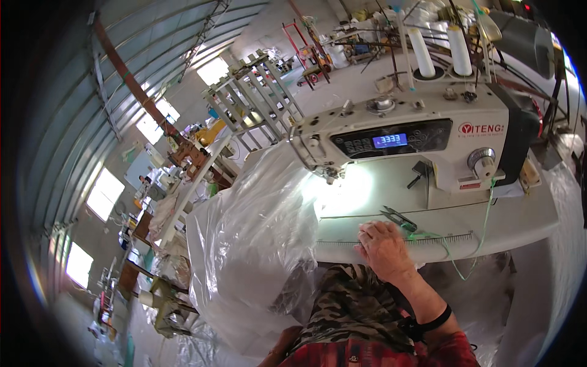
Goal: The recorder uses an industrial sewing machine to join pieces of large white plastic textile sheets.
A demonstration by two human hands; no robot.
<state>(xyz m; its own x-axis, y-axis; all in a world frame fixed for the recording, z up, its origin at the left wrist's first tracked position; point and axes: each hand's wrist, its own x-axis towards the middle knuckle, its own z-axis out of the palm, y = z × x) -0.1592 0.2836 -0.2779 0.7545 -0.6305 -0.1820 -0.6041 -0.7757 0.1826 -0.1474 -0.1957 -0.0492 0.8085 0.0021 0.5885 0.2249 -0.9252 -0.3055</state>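
Observation:
My right hand (384,248) is over the front edge of the sewing table (507,223), its fingers curled together. What is inside them, if anything, is hidden. Just beyond the fingertips lie dark thread snips (398,218), with green thread (449,252) trailing to their right. Of my left arm (282,346) only a part shows at the lower edge; its hand is hidden near a big clear plastic sheet (251,229). That sheet hangs over the table's left side and reaches up beside the needle area of a white sewing machine (403,116), whose lamp shines brightly.
A ruler strip (449,237) runs along the table's front edge. Two white thread cones (460,52) stand behind the machine. A small black tool (417,173) lies under its arm. Farther off are a metal rack (251,101) and a red hand truck (299,52).

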